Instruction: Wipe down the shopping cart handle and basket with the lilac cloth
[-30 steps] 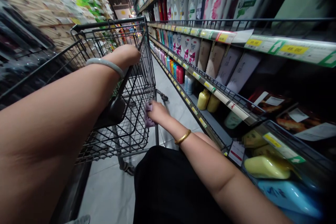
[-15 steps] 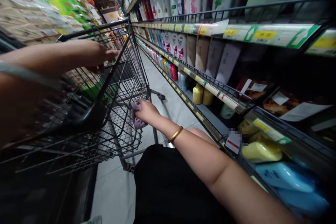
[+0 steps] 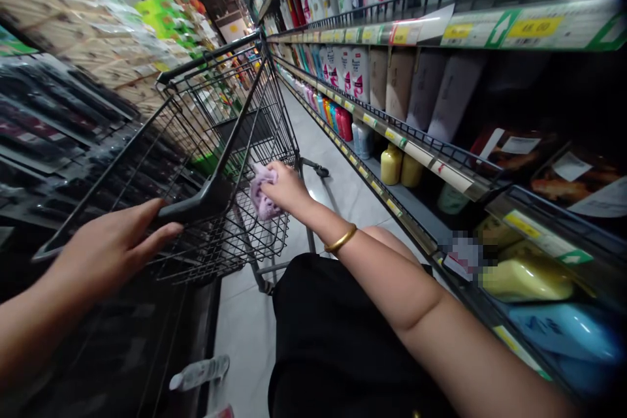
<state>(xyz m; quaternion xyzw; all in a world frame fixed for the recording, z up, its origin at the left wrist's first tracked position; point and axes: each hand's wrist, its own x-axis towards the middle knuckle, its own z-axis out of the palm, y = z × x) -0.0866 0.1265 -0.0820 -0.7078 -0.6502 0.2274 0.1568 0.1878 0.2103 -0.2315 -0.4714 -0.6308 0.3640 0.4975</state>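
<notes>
In the head view a dark shopping cart (image 3: 247, 119) stands in front of me, tilted in the picture. My left hand (image 3: 120, 235) is closed around its handle (image 3: 198, 202), the thumb reaching along below the bar. My right hand (image 3: 289, 189), with a gold bangle on the wrist, grips a crumpled light purple cloth (image 3: 267, 199). The cloth hangs out of the fist against the wire side of the cart's basket. Part of the cloth is hidden inside the fingers.
Shelves of bottles (image 3: 337, 72) run along the right. Packaged goods (image 3: 98, 32) are stacked at left. A clear bottle (image 3: 200, 372) lies low at left. Yellow (image 3: 529, 277) and blue bottles (image 3: 563, 326) lie on the lowest right shelf. Grey tiled floor (image 3: 333, 134) shows between.
My left hand has come down from above the cart onto its handle. The right hand keeps the cloth at the basket's side. The view has shifted, and the clear bottle shows low at left.
</notes>
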